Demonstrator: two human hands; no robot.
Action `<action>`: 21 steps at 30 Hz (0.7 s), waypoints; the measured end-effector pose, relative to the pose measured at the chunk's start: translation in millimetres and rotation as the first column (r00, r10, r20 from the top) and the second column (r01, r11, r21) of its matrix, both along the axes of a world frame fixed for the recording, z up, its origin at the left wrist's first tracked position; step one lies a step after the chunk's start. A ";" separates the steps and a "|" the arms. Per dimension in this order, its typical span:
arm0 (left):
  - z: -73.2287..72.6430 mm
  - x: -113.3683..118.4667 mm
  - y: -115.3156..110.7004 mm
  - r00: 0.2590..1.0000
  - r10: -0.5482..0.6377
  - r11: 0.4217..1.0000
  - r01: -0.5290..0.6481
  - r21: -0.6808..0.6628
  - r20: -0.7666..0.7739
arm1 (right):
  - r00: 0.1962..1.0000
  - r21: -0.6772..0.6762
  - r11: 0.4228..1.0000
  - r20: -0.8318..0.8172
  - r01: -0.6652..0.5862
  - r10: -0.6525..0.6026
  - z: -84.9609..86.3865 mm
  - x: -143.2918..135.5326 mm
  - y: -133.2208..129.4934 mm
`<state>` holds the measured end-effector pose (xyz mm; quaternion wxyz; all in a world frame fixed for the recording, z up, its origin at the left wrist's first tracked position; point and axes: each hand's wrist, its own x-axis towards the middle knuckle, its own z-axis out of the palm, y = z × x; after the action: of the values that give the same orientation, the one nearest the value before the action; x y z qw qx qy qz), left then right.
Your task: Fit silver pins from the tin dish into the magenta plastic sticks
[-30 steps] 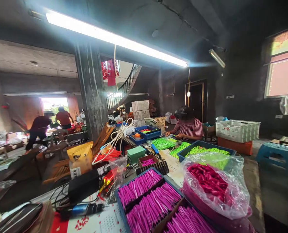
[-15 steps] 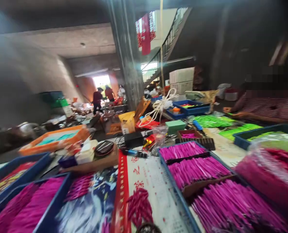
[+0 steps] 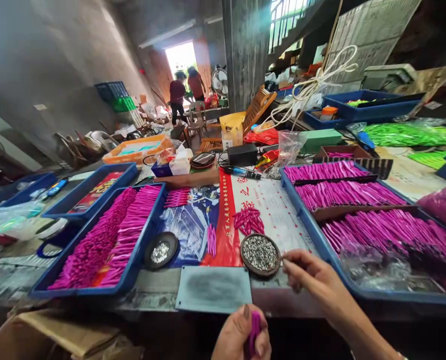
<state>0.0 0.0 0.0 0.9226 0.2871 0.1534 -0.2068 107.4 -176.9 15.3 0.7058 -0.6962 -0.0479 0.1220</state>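
The person's left hand (image 3: 241,335) sits low at the near edge of the bench, fingers curled shut around a magenta plastic piece (image 3: 253,334) that stands upright in the fist, only its top showing. The right hand (image 3: 313,280) is out ahead and to the right of it, fingertips pinched together right at the rim of a round dish of small silvery metal parts (image 3: 260,254); whether anything is caught in that pinch I cannot tell, it is too small to see. Just beyond the left hand lies a grey mat (image 3: 213,289), and past the dish a loose heap of magenta pieces (image 3: 249,221) rests on a printed calendar sheet (image 3: 268,210). To the right of the right hand a blue tray (image 3: 320,240) holds rows of the same magenta pieces; well off to the left of the left hand another blue tray (image 3: 95,287) is full of them too, with a second, darker dish (image 3: 161,250) beside it. From the look of it, this is the pick-up step of an assembly: one piece held ready, the other hand fetching a metal bit. The next move would call for a fine, steady pinch and lining the tiny part up with the end of the held piece.
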 end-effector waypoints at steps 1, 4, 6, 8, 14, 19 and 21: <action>0.0 -3.5 0.5 0.999 -0.019 0.999 0.020 -0.038 0.026 | 0.998 -0.048 0.999 0.064 0.021 -0.018 3.9 3.7 -3.9; -1.0 -12.8 3.3 0.998 -0.054 0.995 0.057 -0.086 0.037 | 0.972 -0.245 0.966 0.232 0.087 -0.029 11.1 21.0 -4.7; -5.5 -15.3 5.8 0.998 -0.066 0.994 0.067 -0.087 0.018 | 0.953 -0.366 0.920 0.303 0.140 -0.025 11.8 41.6 3.8; -13.3 -13.6 8.9 0.997 -0.072 0.993 0.071 -0.090 -0.001 | 0.942 -0.448 0.875 0.335 0.181 -0.023 9.9 71.1 16.3; -29.3 9.0 24.5 0.999 -0.036 0.994 0.036 -0.101 0.005 | 0.951 -0.727 0.665 0.298 0.172 0.080 -2.9 168.7 52.8; -20.5 23.7 38.1 0.997 0.017 0.996 -0.023 -0.081 -0.073 | 0.973 -0.874 0.484 0.147 0.043 0.179 -14.7 202.3 68.8; -17.2 27.6 39.9 0.995 0.016 0.998 -0.022 -0.062 -0.094 | 0.977 -0.909 0.417 0.073 -0.017 0.199 -19.6 206.3 73.1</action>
<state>27.6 39.9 -17.2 0.9249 0.2467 0.1924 -0.2160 313.7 -103.9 -4.4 0.2057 -0.9687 -0.0795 0.1140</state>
